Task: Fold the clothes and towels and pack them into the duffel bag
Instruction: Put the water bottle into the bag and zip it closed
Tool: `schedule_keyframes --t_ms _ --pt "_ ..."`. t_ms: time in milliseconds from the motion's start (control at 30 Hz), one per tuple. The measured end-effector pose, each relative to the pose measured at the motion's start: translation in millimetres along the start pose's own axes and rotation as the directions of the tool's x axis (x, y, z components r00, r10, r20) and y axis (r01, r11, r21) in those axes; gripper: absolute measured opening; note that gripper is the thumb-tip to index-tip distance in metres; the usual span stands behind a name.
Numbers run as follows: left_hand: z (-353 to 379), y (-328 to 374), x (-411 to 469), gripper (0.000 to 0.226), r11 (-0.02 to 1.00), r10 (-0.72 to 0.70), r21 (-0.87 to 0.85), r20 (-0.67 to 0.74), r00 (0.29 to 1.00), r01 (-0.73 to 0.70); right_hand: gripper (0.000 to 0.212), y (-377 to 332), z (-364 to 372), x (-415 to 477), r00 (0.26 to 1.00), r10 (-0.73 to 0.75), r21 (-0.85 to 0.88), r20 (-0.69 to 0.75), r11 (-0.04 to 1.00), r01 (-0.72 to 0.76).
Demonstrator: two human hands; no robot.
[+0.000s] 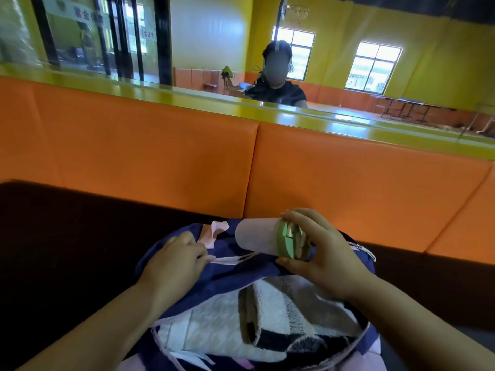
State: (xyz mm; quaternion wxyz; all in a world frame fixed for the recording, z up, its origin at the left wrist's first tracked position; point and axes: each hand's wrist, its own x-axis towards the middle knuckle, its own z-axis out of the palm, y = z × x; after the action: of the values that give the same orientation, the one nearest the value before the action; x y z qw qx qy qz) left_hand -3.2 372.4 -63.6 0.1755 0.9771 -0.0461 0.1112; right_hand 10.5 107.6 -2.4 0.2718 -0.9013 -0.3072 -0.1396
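The orange padded wall (160, 145) fills the far side, the dark table (53, 236) below it. The navy duffel bag (241, 274) lies near, mouth gaping, a folded grey-and-black towel (267, 317) already inside. The left hand (174, 258) pinches its pale strap (233, 259), probably to steady the opening, while the right hand (321, 253) grips a frosted, green-lidded bottle (257, 236) sideways just above.

Duffel bag (241, 274) near end and both forearms beyond the bottom edge.
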Motion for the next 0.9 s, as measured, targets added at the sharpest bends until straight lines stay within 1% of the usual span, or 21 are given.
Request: schedule_keyframes --t_ms 100,167,267,367,467,533,567,667,700,767,800,833,900 --pt "-5.5 -0.8 10.7 0.025 0.999 -0.018 0.051 0.065 0.998 0.015 0.074 0.9 0.3 2.5 1.000 -0.019 0.016 0.013 1.000 0.019" --pt "-7.3 -1.8 17.8 0.027 0.998 -0.038 0.054 0.105 0.994 0.033 0.073 1.7 0.8 3.1 1.000 -0.024 0.049 0.003 0.999 0.024" --pt "-10.9 -5.2 30.1 0.031 0.998 -0.046 0.041 0.231 0.972 0.037 0.071 2.4 2.1 3.0 1.000 0.002 0.142 -0.002 0.990 -0.002" --pt "-15.4 -9.1 37.6 0.025 0.999 0.023 0.022 0.303 0.953 -0.031 0.070 5.0 3.3 3.2 1.000 0.009 0.183 0.009 0.983 -0.011" --pt "-16.7 -13.2 39.6 0.018 0.990 0.086 0.073 0.337 0.938 -0.118 0.069 7.9 3.2 3.8 1.000 0.021 0.211 -0.002 0.977 -0.020" --pt "-17.1 -15.1 40.1 0.008 0.978 0.142 0.101 0.331 0.933 -0.184 0.068 8.9 3.3 4.1 1.000 0.022 0.221 -0.016 0.975 -0.018" --pt "-19.0 -15.6 39.8 0.005 0.975 0.173 0.078 0.314 0.934 -0.207 0.068 9.0 3.2 4.2 0.999 0.021 0.224 -0.024 0.975 -0.015" --pt "-29.0 -17.7 39.7 0.030 0.972 0.228 -0.011 0.276 0.934 -0.234 0.069 8.0 0.0 5.1 0.998 0.030 0.230 -0.054 0.973 -0.017" --pt "-31.5 -18.4 40.3 0.028 0.970 0.233 0.006 0.269 0.934 -0.244 0.069 7.4 -2.3 5.8 0.998 0.030 0.238 -0.063 0.971 -0.014" --pt "-32.0 -20.9 44.0 0.016 0.960 0.227 0.107 0.245 0.942 -0.259 0.070 5.4 -7.3 8.4 0.998 0.035 0.258 -0.057 0.966 -0.019" --pt "-30.4 -22.7 47.0 0.017 0.955 0.220 0.151 0.220 0.950 -0.256 0.071 4.5 -9.4 10.4 0.998 0.040 0.268 -0.044 0.963 -0.027" --pt "-30.0 -23.3 49.1 0.024 0.952 0.211 0.182 0.199 0.957 -0.247 0.072 3.3 -10.5 12.7 0.999 0.040 0.266 -0.029 0.964 -0.031" --pt "-29.9 -25.9 51.9 0.049 0.948 0.154 0.245 0.210 0.965 -0.204 0.075 -0.5 -9.2 18.2 1.000 0.002 0.201 -0.004 0.980 -0.001"
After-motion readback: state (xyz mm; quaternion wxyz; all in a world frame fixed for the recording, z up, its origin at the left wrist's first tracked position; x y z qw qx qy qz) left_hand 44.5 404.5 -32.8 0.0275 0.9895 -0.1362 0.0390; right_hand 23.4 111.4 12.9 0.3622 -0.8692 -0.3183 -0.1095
